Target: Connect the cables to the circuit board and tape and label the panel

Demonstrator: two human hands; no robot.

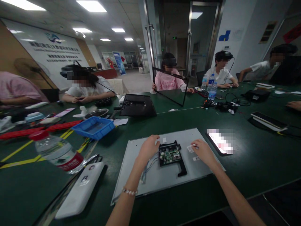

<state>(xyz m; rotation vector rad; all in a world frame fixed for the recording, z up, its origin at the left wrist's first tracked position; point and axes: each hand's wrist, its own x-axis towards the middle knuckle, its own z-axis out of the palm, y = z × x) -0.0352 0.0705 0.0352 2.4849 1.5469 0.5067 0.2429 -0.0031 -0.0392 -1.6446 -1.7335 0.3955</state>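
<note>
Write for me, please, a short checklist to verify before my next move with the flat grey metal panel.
1. Flat grey metal panel lies on the dark green table: ok.
2. Green circuit board sits within the black plastic bracket: ok.
3. Board is firmly fastened: cannot tell, the fixings are too small to see.
4. Thin pale cables are tucked away: not ok, they lie across the panel close to the left forearm.
5. Right hand holds nothing: cannot tell, its grip at the small white label is unclear.
6. Lit, black-edged smartphone is apart from the panel: ok.
</note>
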